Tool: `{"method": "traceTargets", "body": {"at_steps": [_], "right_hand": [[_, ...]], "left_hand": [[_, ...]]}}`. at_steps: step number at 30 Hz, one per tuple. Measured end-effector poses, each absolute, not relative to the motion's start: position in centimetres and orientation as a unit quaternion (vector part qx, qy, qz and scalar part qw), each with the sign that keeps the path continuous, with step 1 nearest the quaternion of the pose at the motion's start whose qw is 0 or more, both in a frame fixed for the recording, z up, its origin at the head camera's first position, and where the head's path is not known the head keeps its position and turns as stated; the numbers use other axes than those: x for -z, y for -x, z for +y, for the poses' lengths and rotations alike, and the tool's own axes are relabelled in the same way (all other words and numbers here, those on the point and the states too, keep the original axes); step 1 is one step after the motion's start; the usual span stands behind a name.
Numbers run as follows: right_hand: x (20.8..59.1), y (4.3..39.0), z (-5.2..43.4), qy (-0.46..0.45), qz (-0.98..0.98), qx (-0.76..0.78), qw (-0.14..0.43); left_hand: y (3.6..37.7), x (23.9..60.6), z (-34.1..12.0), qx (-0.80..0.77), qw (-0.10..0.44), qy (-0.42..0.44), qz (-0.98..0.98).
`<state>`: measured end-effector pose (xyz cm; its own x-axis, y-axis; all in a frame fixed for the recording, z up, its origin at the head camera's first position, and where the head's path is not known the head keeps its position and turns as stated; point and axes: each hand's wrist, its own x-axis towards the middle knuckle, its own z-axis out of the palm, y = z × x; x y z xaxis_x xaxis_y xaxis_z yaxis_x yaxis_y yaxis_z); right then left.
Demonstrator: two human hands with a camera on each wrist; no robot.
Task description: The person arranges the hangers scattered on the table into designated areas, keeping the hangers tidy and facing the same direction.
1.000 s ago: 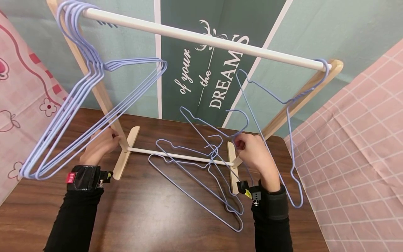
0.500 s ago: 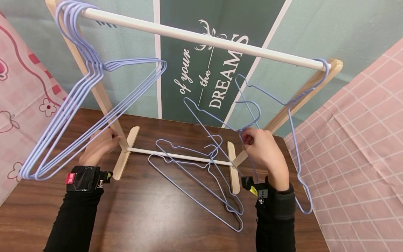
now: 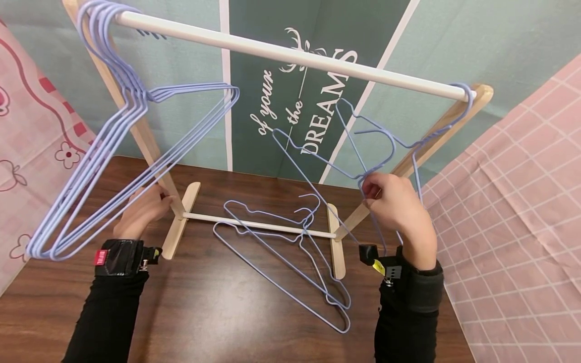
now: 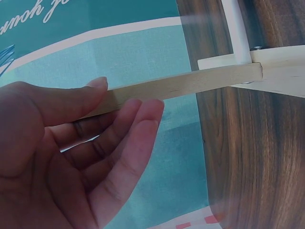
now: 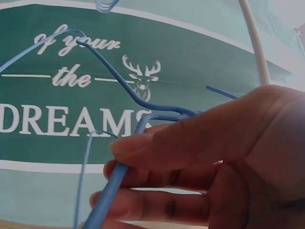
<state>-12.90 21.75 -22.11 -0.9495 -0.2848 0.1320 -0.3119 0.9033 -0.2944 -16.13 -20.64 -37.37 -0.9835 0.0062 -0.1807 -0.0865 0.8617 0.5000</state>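
In the head view my right hand (image 3: 401,209) pinches a blue wire hanger (image 3: 393,146) just below its hook, with thumb and fingers on one shoulder. This hanger is held up off the table, its hook below the white top rail (image 3: 290,58). The right wrist view shows the thumb pressed on the blue wire. My left hand (image 3: 144,209) holds the rack's left wooden post (image 4: 190,85), thumb on one side and fingers on the other. Another blue hanger (image 3: 438,133) hangs at the rail's right end, partly hidden behind my right hand.
Several blue hangers (image 3: 131,101) hang bunched at the rail's left end. More hangers (image 3: 348,325) lie overlapping on the brown table (image 3: 204,312). A white lower bar (image 3: 258,224) joins the wooden feet. Printed cloth stands behind, and pink cloth (image 3: 522,227) at both sides.
My right hand has moved up and to the right with the hanger, overlapping the one hanging at the right, which has swung. My left hand has stayed on the post.
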Motion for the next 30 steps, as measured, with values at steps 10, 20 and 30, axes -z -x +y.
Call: {"method": "traceTargets", "body": {"at_steps": [10,20,30], "right_hand": [[20.4,12.4,23.0,-0.133,-0.975,-0.168,0.054],[19.0,12.0,24.1,-0.125,-0.974,-0.166,0.088],[17.6,11.5,24.9,-0.097,-0.973,-0.190,0.084]], "left_hand": [[16.2,37.4,-20.7,-0.250,0.079,0.013,0.965],[16.2,37.5,-20.7,-0.256,0.081,0.020,0.963],[16.3,37.5,-20.7,-0.249,0.083,0.018,0.965]]}}
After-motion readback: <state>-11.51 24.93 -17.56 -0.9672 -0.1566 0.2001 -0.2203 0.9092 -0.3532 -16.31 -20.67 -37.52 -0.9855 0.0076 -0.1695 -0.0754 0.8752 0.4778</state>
